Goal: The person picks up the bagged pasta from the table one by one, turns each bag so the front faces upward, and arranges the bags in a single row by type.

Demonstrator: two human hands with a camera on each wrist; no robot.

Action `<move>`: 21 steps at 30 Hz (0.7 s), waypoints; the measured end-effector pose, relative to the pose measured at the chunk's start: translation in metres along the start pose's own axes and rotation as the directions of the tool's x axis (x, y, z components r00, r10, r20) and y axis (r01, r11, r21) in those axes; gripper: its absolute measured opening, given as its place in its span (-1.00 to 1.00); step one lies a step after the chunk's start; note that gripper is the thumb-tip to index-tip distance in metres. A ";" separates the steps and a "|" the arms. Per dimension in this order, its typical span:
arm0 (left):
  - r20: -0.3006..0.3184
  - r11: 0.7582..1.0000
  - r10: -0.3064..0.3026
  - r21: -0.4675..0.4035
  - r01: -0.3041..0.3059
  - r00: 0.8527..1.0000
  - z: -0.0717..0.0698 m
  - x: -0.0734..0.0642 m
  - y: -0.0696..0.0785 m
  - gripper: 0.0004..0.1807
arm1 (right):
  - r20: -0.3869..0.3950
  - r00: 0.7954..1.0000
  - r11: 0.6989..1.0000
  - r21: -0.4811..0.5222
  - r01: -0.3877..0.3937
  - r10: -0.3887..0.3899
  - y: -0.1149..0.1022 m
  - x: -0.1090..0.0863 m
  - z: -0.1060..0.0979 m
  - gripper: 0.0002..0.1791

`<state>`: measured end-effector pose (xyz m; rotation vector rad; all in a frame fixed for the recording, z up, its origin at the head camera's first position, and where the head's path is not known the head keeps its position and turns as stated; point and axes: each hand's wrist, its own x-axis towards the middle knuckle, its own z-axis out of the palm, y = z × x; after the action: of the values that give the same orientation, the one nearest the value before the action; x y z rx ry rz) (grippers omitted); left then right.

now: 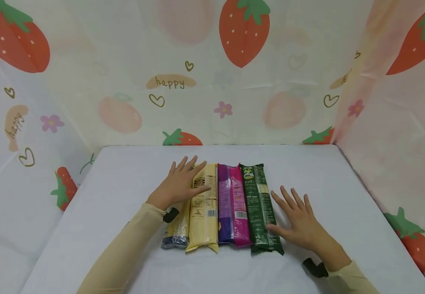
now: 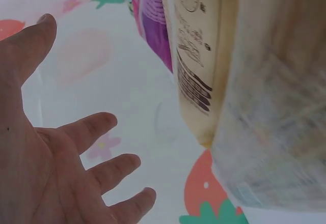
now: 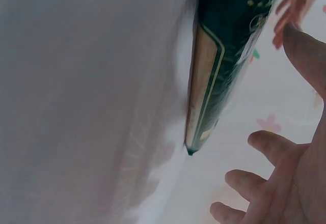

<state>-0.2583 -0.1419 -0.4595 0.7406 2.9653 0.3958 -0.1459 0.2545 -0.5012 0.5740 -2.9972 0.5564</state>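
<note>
Four is avoided here: several long packs lie side by side on the white table. Leftmost is a clear noodle pack (image 1: pixel 175 236), then a cream noodle pack (image 1: pixel 203 230), a purple and pink pack (image 1: pixel 232 204) and a green spaghetti pack (image 1: pixel 259 206). Above the two left packs, my left hand (image 1: pixel 179 184) spreads its fingers and hides part of them; in the left wrist view no pack is within its grasp. My right hand (image 1: pixel 301 223) hovers at the green pack's right side, fingers spread, its thumb overlapping the pack's edge in the head view. The right wrist view shows that pack's clear side window (image 3: pixel 202 76).
The white tabletop (image 1: pixel 124 171) extends around the packs. A pale curtain (image 1: pixel 205 53) with strawberries, hearts and flowers stands behind the table and along both sides. A dark wrist device (image 1: pixel 315 268) sits on each arm.
</note>
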 end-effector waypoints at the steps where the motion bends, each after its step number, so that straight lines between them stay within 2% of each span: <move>1: 0.002 1.000 0.006 -0.002 -0.006 1.000 -0.001 0.002 0.002 0.00 | 0.001 1.000 1.000 -0.002 0.002 -0.002 0.000 0.000 0.000 0.12; 7: 0.023 0.998 0.059 -0.014 -0.059 0.998 0.000 0.017 0.015 -0.04 | 0.012 1.000 1.000 0.005 0.010 -0.010 -0.004 -0.002 0.001 0.13; 11: 0.049 0.995 0.092 0.018 -0.093 0.995 0.000 0.026 0.027 -0.04 | 0.018 1.000 1.000 0.018 0.012 -0.013 -0.009 -0.003 0.001 0.13; 14: 0.054 0.993 0.106 0.053 -0.109 0.993 0.000 0.033 0.035 -0.03 | 0.022 1.000 1.000 0.023 0.014 -0.014 -0.011 -0.004 0.002 0.13; 21: 0.095 0.991 0.111 0.060 -0.117 0.989 0.004 0.049 0.046 -0.02 | 0.047 0.999 0.998 0.053 0.025 -0.027 -0.012 -0.004 0.005 0.15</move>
<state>-0.2804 -0.0790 -0.4512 0.9123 2.8715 0.2647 -0.1375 0.2434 -0.5024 0.6377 -3.0232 0.6296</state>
